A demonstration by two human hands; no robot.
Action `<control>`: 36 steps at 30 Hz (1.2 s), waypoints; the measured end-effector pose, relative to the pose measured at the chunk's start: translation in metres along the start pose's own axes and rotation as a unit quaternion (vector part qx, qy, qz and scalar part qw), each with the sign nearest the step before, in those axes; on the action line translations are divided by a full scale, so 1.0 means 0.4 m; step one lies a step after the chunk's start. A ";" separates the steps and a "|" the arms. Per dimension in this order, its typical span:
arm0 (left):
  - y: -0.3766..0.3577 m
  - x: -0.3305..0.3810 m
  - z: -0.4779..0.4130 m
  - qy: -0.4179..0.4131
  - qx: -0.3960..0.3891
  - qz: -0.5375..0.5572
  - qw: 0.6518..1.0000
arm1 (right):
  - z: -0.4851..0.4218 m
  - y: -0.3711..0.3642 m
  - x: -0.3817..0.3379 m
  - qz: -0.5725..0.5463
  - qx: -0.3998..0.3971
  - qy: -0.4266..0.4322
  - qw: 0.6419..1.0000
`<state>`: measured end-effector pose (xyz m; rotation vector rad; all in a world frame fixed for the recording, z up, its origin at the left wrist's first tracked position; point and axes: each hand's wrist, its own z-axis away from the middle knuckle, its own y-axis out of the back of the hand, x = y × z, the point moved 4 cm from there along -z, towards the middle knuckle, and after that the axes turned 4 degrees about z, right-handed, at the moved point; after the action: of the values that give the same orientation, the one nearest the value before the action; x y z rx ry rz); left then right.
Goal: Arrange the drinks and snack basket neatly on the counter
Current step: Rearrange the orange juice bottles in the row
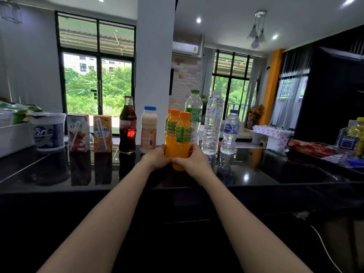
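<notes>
Orange juice bottles (178, 133): three, upright, bunched on the counter (78, 174) | hands: left hand (157, 157) and right hand (194, 164) curled round their bases | milky bottle (149, 131) at their 9 o'clock, water bottles (211, 125) at 3 o'clock

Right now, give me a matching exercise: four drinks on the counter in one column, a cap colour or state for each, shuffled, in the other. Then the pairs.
Column 1
1. cola bottle
2. milk bottle
3. orange juice bottles
4. water bottle with the green label

Column 2
A. green cap
B. gripped by the left hand and the right hand
C. blue cap
D. dark liquid, beside the orange carton

Pairs: 1-D, 2-C, 3-B, 4-A
</notes>
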<state>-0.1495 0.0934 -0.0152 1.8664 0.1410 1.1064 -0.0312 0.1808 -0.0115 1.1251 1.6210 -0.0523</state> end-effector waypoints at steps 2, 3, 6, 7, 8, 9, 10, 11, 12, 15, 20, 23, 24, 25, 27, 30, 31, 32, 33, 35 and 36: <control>-0.001 -0.003 0.002 -0.006 0.016 -0.012 1.000 | 0.002 -0.004 0.001 0.001 0.002 0.003 1.000; -0.002 -0.003 0.003 -0.006 0.025 -0.016 1.000 | 0.003 -0.004 0.002 0.001 0.004 0.004 1.000; 0.000 -0.005 0.003 -0.007 0.044 -0.022 0.999 | 0.010 -0.005 -0.005 -0.004 -0.005 0.004 1.000; 0.001 -0.004 0.004 -0.008 0.046 -0.023 0.999 | 0.011 -0.005 -0.006 -0.007 -0.007 0.004 1.000; 0.001 -0.003 0.004 -0.009 0.046 -0.022 0.999 | 0.013 -0.004 -0.007 -0.010 -0.008 0.004 1.000; 0.002 -0.003 0.005 -0.010 0.045 -0.020 0.999 | 0.014 -0.004 -0.008 -0.010 -0.008 0.004 1.000; 0.002 -0.004 0.005 -0.009 0.043 -0.018 0.999 | 0.015 -0.004 -0.009 -0.009 -0.007 0.004 1.000; 0.003 -0.005 0.005 -0.006 0.041 -0.016 0.999 | 0.015 -0.004 -0.009 -0.007 -0.007 0.004 1.000; 0.003 -0.006 0.005 -0.004 0.039 -0.012 0.999 | 0.015 -0.004 -0.010 -0.005 -0.008 0.004 1.000; 0.005 -0.008 0.007 -0.003 0.036 -0.004 0.999 | 0.015 -0.004 -0.013 -0.004 -0.009 0.005 1.000; 0.005 -0.007 0.010 -0.011 0.026 0.009 1.000 | 0.016 -0.003 -0.013 -0.003 -0.007 0.005 1.000; 0.005 -0.008 0.014 -0.017 0.036 0.009 0.999 | 0.016 -0.005 -0.011 0.001 -0.005 0.002 1.000; 0.004 -0.009 0.014 -0.018 0.040 0.008 0.999 | 0.015 -0.006 -0.010 0.000 -0.005 0.000 1.000; 0.004 -0.009 0.014 -0.018 0.044 0.007 0.999 | 0.015 -0.006 -0.010 -0.002 -0.007 -0.001 1.000; 0.003 -0.011 0.011 -0.018 0.050 0.008 0.999 | 0.015 -0.007 -0.009 -0.001 -0.008 0.000 1.000; 0.002 -0.009 0.004 -0.021 0.055 0.007 0.998 | 0.015 -0.008 -0.009 0.005 -0.007 0.006 1.000; 0.003 -0.008 0.002 -0.021 0.056 0.007 0.998 | 0.014 -0.007 -0.010 0.005 -0.007 0.006 1.000; 0.004 -0.008 0.000 -0.019 0.053 0.008 0.998 | 0.013 -0.006 -0.010 0.003 -0.007 0.004 1.000; 0.006 -0.005 0.001 -0.018 0.049 0.007 0.999 | 0.013 -0.006 -0.012 0.000 -0.008 0.003 1.000; 0.008 -0.003 0.001 -0.011 0.039 0.008 0.999 | 0.011 -0.007 -0.009 0.000 -0.005 -0.002 1.000; 0.010 -0.005 0.001 -0.006 0.041 0.024 0.999 | 0.011 -0.010 -0.005 0.006 -0.003 -0.005 1.000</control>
<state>-0.1518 0.0900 -0.0133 1.9582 0.1370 1.1385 -0.0308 0.1750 -0.0135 1.1288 1.6049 -0.0440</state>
